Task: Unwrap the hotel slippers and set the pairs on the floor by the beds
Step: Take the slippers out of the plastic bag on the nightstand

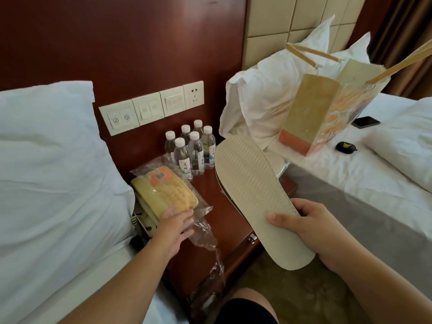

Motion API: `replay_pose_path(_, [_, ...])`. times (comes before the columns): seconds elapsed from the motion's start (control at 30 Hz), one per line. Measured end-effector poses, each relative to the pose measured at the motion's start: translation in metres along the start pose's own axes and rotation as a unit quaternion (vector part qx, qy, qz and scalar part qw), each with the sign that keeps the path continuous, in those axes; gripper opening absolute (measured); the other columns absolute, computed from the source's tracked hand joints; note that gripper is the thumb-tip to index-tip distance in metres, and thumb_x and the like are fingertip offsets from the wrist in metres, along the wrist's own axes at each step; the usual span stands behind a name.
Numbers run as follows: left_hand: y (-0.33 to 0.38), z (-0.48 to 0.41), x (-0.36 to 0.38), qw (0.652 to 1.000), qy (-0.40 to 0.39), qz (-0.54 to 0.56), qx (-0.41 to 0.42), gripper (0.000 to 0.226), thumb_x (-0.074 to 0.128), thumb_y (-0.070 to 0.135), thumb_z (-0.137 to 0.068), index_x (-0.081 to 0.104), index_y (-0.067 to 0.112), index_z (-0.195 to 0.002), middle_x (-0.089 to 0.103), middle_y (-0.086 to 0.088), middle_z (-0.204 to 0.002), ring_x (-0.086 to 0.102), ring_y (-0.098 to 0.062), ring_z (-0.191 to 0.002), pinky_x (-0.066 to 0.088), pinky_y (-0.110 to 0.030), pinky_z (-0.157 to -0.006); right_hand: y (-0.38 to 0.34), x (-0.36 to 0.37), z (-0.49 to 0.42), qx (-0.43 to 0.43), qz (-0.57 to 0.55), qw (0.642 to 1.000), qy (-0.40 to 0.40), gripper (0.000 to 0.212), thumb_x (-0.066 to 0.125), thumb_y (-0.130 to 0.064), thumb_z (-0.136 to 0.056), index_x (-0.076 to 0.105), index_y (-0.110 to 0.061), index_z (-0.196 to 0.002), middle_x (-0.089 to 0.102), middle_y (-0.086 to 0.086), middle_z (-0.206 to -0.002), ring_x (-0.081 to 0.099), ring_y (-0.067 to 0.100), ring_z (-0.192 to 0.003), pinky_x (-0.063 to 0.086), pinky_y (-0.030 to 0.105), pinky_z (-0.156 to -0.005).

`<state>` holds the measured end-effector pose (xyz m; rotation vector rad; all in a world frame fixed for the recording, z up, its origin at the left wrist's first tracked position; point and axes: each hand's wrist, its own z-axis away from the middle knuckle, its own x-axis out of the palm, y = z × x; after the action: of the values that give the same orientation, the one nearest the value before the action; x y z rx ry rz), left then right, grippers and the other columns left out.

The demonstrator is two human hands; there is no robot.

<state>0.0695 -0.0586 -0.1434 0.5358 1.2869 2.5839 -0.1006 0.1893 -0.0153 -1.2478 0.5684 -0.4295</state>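
My right hand (308,228) grips a cream hotel slipper (247,185) by its heel end, ribbed sole up, over the gap between the beds. A second white slipper edge (278,163) shows just beyond it at the right bed's corner. My left hand (175,224) reaches with fingers spread onto a clear plastic wrapper (203,232) lying on the wooden nightstand (231,220), beside the plastic-covered telephone (163,192). More crumpled clear wrapper (210,284) hangs down over the nightstand's front edge.
Several water bottles (191,148) stand at the back of the nightstand under a switch panel (152,106). A paper gift bag (327,106), a phone (365,122) and a small black case (345,146) lie on the right bed. The left bed's pillow (46,160) is at left. Carpet (292,288) lies below.
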Motion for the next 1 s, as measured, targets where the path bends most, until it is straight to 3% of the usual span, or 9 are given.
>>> replay_pose_path(0.23, [0.012,0.009,-0.007,0.986,0.034,-0.157,-0.031,0.093,0.082,0.044,-0.074,0.034,0.016,-0.149,0.05,-0.008,-0.14,0.054,-0.026,-0.117,0.053,-0.038,-0.081,0.012,0.019,-0.011,0.025,0.004,1.0,-0.007,0.039,0.091,-0.043,-0.058,0.076,-0.029,-0.091,0.079,-0.003,-0.087,0.076,0.021,-0.074,0.06,0.032,-0.056])
replay_pose_path(0.33, [0.015,0.026,-0.008,0.966,0.125,-0.221,0.044,0.096,0.081,0.047,-0.068,0.034,0.021,-0.147,0.041,-0.008,-0.145,0.049,-0.029,-0.122,0.049,-0.041,-0.087,0.016,0.03,-0.013,0.022,0.04,0.999,0.009,0.033,0.09,-0.041,-0.064,0.074,-0.032,-0.091,0.078,-0.011,-0.083,0.075,0.012,-0.068,0.058,0.025,-0.051])
replay_pose_path(0.4, [0.018,0.046,-0.005,0.956,0.145,-0.218,0.136,0.077,0.078,0.046,-0.068,0.042,0.03,-0.135,0.047,-0.005,-0.134,0.055,-0.024,-0.11,0.046,-0.035,-0.076,0.018,0.038,-0.014,0.013,0.079,0.996,0.028,0.028,0.087,-0.043,-0.067,0.072,-0.036,-0.09,0.076,-0.017,-0.08,0.073,0.006,-0.066,0.056,0.022,-0.049])
replay_pose_path(0.47, [0.019,0.071,0.003,0.957,0.069,-0.215,0.179,0.052,0.075,0.051,-0.071,0.051,0.041,-0.116,0.058,0.006,-0.115,0.061,-0.013,-0.095,0.044,-0.028,-0.066,0.019,0.048,-0.014,0.001,0.129,0.99,0.056,0.023,0.084,-0.044,-0.07,0.068,-0.039,-0.086,0.075,-0.017,-0.077,0.071,0.004,-0.065,0.052,0.017,-0.047])
replay_pose_path(0.53, [0.016,0.093,0.014,0.955,-0.03,-0.239,0.172,0.041,0.071,0.064,-0.068,0.054,0.052,-0.103,0.064,0.014,-0.107,0.064,-0.009,-0.095,0.051,-0.029,-0.07,0.018,0.059,-0.012,-0.023,0.177,0.981,0.074,0.019,0.081,-0.044,-0.075,0.065,-0.039,-0.084,0.071,-0.015,-0.078,0.068,0.002,-0.067,0.05,0.013,-0.047])
replay_pose_path(0.63, [0.008,0.113,0.03,0.954,-0.133,-0.226,0.144,0.067,0.073,0.078,-0.057,0.052,0.053,-0.116,0.065,0.015,-0.117,0.065,-0.009,-0.106,0.057,-0.039,-0.088,0.017,0.079,-0.007,-0.096,0.253,0.959,0.08,0.017,0.074,-0.04,-0.081,0.069,-0.034,-0.095,0.064,-0.016,-0.089,0.065,0.001,-0.07,0.051,0.014,-0.053])
replay_pose_path(0.73, [0.003,0.115,0.035,0.969,-0.158,-0.153,0.116,0.088,0.082,0.07,-0.055,0.047,0.043,-0.131,0.069,0.009,-0.12,0.069,-0.012,-0.105,0.059,-0.038,-0.087,0.014,0.098,-0.001,-0.172,0.317,0.931,0.048,0.023,0.063,-0.039,-0.08,0.067,-0.035,-0.102,0.052,-0.02,-0.094,0.058,0.0,-0.073,0.051,0.017,-0.054])
replay_pose_path(0.87, [0.005,0.1,0.024,0.982,-0.135,-0.066,0.115,0.059,0.088,0.046,-0.064,0.051,0.051,-0.109,0.075,0.02,-0.092,0.074,-0.007,-0.085,0.06,-0.028,-0.062,0.01,0.109,0.0,-0.163,0.238,0.957,-0.016,0.041,0.06,-0.054,-0.073,0.063,-0.045,-0.113,0.051,-0.022,-0.101,0.058,-0.005,-0.089,0.053,0.015,-0.066])
replay_pose_path(1.0, [0.003,0.078,0.008,0.985,-0.09,-0.073,0.125,0.037,0.072,0.025,-0.079,0.063,0.037,-0.113,0.077,0.007,-0.099,0.075,-0.016,-0.091,0.06,-0.033,-0.068,0.013,0.105,-0.011,-0.094,0.122,0.988,-0.018,0.052,0.073,-0.032,-0.083,0.055,-0.045,-0.131,0.057,-0.023,-0.111,0.06,-0.012,-0.092,0.052,0.005,-0.064])
